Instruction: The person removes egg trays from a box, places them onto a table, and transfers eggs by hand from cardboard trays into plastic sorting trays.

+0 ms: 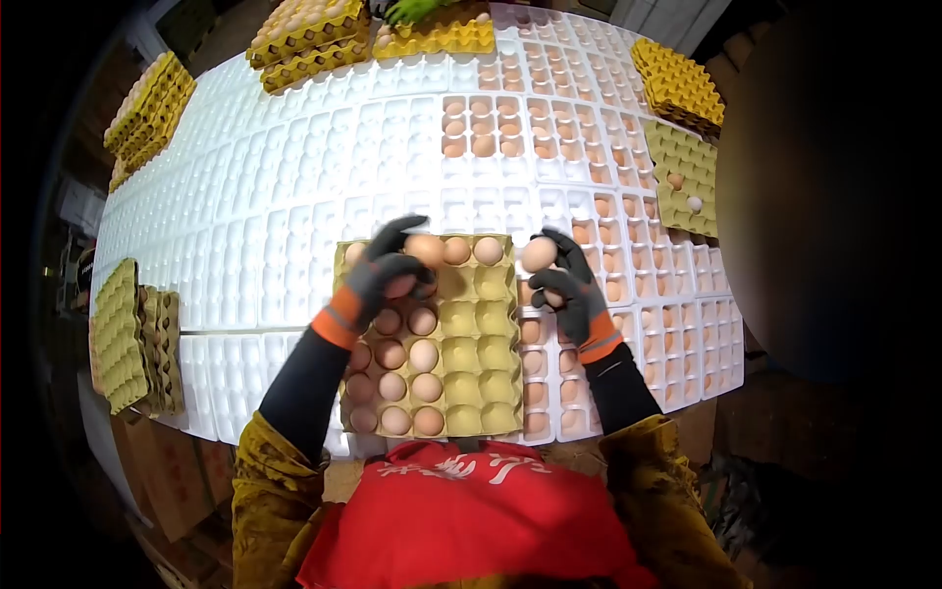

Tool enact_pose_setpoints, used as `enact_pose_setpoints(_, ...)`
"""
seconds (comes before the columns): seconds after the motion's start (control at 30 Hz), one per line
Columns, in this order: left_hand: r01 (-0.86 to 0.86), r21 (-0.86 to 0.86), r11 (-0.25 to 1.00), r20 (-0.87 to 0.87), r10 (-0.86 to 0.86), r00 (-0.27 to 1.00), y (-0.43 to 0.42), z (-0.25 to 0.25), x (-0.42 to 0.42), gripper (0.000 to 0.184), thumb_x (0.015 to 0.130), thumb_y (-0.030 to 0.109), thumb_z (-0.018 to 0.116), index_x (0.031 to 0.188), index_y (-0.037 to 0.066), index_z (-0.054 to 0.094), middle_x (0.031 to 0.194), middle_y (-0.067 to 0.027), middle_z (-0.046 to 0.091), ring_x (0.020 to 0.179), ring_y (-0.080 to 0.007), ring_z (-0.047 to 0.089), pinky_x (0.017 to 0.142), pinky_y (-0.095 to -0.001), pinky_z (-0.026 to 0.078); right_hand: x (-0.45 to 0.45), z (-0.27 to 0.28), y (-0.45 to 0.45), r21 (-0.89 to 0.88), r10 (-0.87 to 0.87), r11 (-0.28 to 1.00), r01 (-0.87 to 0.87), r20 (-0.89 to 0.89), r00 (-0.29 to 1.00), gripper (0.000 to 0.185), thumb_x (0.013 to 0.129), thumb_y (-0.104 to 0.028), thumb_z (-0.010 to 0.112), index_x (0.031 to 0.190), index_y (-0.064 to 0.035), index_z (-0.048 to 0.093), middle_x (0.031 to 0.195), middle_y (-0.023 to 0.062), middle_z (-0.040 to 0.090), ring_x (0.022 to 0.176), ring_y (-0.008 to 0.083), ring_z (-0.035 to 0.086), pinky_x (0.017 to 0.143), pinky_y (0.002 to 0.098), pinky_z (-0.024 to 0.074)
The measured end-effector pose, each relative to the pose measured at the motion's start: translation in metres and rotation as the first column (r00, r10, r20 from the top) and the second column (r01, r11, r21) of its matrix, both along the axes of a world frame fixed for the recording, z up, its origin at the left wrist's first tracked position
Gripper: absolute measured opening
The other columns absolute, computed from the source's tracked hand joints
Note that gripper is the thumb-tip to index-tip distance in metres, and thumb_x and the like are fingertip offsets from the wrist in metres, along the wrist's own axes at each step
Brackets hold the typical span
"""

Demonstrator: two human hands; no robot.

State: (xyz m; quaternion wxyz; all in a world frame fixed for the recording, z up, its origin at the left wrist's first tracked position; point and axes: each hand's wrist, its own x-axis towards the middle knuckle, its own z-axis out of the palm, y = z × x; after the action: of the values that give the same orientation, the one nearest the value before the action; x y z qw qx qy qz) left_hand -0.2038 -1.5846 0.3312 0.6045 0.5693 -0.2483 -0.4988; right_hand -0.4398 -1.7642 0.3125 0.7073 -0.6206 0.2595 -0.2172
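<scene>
A yellow-green pulp egg tray (481, 365) lies in front of me, with eggs filling its left columns and a few along its far row. Above the tray's far left part is my left hand (378, 278), in a dark glove with an orange cuff. Its fingers curl around a brown egg (425, 249), and a second egg (398, 287) shows under the palm. My right hand (577, 292), gloved alike, is just right of the tray. It grips a pale egg (539, 255) at the fingertips, with another egg (553, 296) lower in the fingers.
White plastic egg trays (285, 187) cover the table; those on the right hold many eggs. Stacks of yellow trays stand far left (152, 113), at the back (309, 39) and far right (677, 83). A tray with two eggs (682, 162) lies right. A co-worker's green-gloved hand (414, 10) is at the back.
</scene>
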Motion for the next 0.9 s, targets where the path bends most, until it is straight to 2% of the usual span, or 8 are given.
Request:
enact_pose_setpoints(0.1, -0.005, 0.044, 0.999, 0.126, 0.0, 0.992, -0.007, -0.002, 0.022, 0.052, 0.086, 0.014, 0.066, 0.136, 0.006, 0.059, 0.129, -0.0082, 0.059, 0.104, -0.0159, 0.064, 0.09, -0.0343, 0.055, 0.005, -0.001, -0.027, 0.111, 0.093, 0.99, -0.091, -0.014, 0.996, 0.058, 0.087, -0.012, 0.072, 0.142, -0.0096, 0.054, 0.137, 0.0082, 0.055, 0.104, 0.0162, 0.064, 0.076, 0.0276, 0.0571)
enact_pose_setpoints(0.13, 0.046, 0.155, 0.987, 0.384, -0.104, 0.917, -0.02, -0.02, 0.03, 0.057, 0.084, 0.023, 0.072, 0.139, 0.011, 0.058, 0.134, -0.0126, 0.057, 0.106, -0.0228, 0.066, 0.093, -0.0377, 0.055, 0.018, -0.01, -0.032, -0.333, 0.143, 0.929, -0.16, -0.075, 0.987, 0.059, 0.086, -0.017, 0.076, 0.141, -0.0136, 0.056, 0.133, 0.0095, 0.056, 0.106, 0.0222, 0.065, 0.082, 0.0326, 0.0567)
enact_pose_setpoints(0.2, 0.088, 0.267, 0.96, 0.945, -0.279, 0.173, -0.042, -0.006, 0.011, 0.055, 0.08, 0.03, 0.078, 0.131, 0.016, 0.064, 0.135, -0.0178, 0.055, 0.108, -0.0308, 0.066, 0.091, -0.0436, 0.056, 0.038, 0.005, -0.031, -0.729, 0.012, 0.588, -0.35, -0.425, 0.905, 0.063, 0.079, -0.033, 0.082, 0.136, -0.0211, 0.059, 0.137, 0.0135, 0.054, 0.111, 0.035, 0.064, 0.092, 0.0438, 0.0542)
enact_pose_setpoints(0.27, 0.019, 0.571, 0.821, 0.82, -0.57, -0.047, -0.067, 0.009, -0.015, 0.042, 0.072, 0.028, 0.082, 0.108, 0.013, 0.069, 0.128, -0.016, 0.054, 0.105, -0.0349, 0.064, 0.083, -0.0458, 0.056, 0.056, 0.005, -0.023, -0.727, -0.178, 0.261, -0.636, -0.683, 0.708, 0.062, 0.077, -0.039, 0.082, 0.131, -0.0217, 0.061, 0.14, 0.0134, 0.051, 0.109, 0.0354, 0.065, 0.089, 0.0453, 0.0549)
enact_pose_setpoints(0.57, -0.079, 0.132, 0.988, 0.787, -0.056, 0.614, -0.134, -0.013, 0.042, 0.038, 0.081, 0.022, 0.082, 0.113, 0.006, 0.071, 0.115, -0.0079, 0.06, 0.098, -0.0196, 0.064, 0.084, -0.032, 0.053, 0.065, -0.014, -0.143, 0.049, 0.018, 0.999, 0.002, -0.392, 0.92, 0.04, 0.082, -0.031, 0.084, 0.113, -0.0093, 0.071, 0.116, 0.009, 0.066, 0.102, 0.0234, 0.066, 0.086, 0.0376, 0.0543)
enact_pose_setpoints(0.7, -0.159, 0.283, 0.946, 0.935, -0.235, 0.267, -0.21, -0.079, 0.054, 0.044, 0.084, 0.036, 0.077, 0.12, 0.014, 0.068, 0.118, -0.0119, 0.059, 0.094, -0.0307, 0.067, 0.08, -0.042, 0.055, 0.115, -0.077, -0.171, -0.793, -0.321, 0.568, -0.219, -0.458, 0.829, 0.041, 0.085, -0.04, 0.074, 0.118, -0.0168, 0.069, 0.124, 0.0103, 0.063, 0.112, 0.0303, 0.064, 0.091, 0.0392, 0.053)
enact_pose_setpoints(0.77, -0.133, 0.51, 0.85, 0.859, -0.496, 0.125, -0.223, -0.091, 0.061, 0.038, 0.091, 0.034, 0.069, 0.125, 0.017, 0.063, 0.117, -0.0153, 0.059, 0.094, -0.0346, 0.067, 0.078, -0.0467, 0.056, 0.122, -0.09, -0.177, -0.829, -0.359, 0.475, -0.297, -0.49, 0.794, 0.04, 0.088, -0.035, 0.072, 0.124, -0.0177, 0.068, 0.125, 0.0108, 0.063, 0.106, 0.0282, 0.066, 0.089, 0.0377, 0.0538)
enact_pose_setpoints(0.9, -0.12, 0.381, 0.917, 0.919, -0.389, -0.056, -0.207, -0.104, 0.081, 0.035, 0.097, 0.025, 0.057, 0.131, 0.02, 0.062, 0.115, -0.0149, 0.062, 0.093, -0.035, 0.068, 0.076, -0.0467, 0.055, 0.116, -0.084, -0.197, -0.143, -0.126, 0.986, 0.091, -0.265, 0.956, 0.034, 0.1, -0.023, 0.062, 0.134, -0.0169, 0.065, 0.105, 0.0047, 0.069, 0.074, 0.0132, 0.066, 0.059, 0.0248, 0.0518)
